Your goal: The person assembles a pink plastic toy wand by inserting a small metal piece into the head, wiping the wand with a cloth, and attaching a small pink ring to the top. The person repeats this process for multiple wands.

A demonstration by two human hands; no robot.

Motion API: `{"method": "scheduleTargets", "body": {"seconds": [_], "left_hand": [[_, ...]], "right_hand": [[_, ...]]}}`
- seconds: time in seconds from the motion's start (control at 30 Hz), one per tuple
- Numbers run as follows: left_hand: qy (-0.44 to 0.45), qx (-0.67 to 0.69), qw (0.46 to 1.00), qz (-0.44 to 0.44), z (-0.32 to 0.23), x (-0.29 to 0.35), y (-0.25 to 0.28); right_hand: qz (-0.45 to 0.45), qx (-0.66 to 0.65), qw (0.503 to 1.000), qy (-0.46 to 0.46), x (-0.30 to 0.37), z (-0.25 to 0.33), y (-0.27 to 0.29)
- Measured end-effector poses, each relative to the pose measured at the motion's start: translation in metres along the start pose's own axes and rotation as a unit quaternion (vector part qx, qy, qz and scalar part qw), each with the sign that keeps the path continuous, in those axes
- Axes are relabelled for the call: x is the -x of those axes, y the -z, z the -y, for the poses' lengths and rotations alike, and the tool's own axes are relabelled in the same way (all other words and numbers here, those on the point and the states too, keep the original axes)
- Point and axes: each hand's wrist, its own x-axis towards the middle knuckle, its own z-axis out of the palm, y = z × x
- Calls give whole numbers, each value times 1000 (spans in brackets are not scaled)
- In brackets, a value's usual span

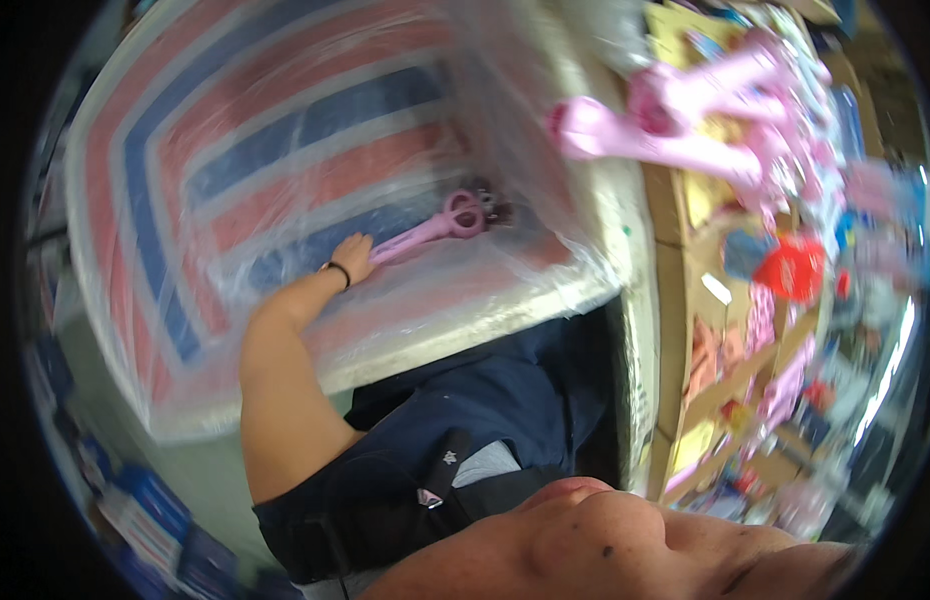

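Observation:
My left hand [356, 262], with a black band at the wrist, reaches down into a wide pale-rimmed tub [475, 335] lined with clear plastic. Its fingers are closed around the near end of a pink plastic stick with a looped end [425, 233]. The stick lies slanted over the lining, its loop away from my hand. Something small and dark [498, 212] sits beside the loop, too blurred to name. Beneath the plastic are red, white and blue stripes. My right hand is out of the picture.
Several pink plastic pieces [705, 115], smeared by motion, stand over cardboard boxes [670, 400] at the right. Near them are a red piece [791, 270] and orange pieces [713, 352]. Blue and white cartons [150, 520] sit at the lower left.

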Motion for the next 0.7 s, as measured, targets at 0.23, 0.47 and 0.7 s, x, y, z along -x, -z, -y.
{"method": "scheduleTargets", "body": {"seconds": [0.23,0.47,0.7], "left_hand": [[28,20,995,97,-18,-3,36],[107,507,822,234,-30,81,145],[-46,727,676,-110,-105,233,194]], "right_hand": [[61,-48,934,349,83,196,30],[369,-192,809,416,156,329,-55],[581,-203,698,365,136,320,-81]]}}
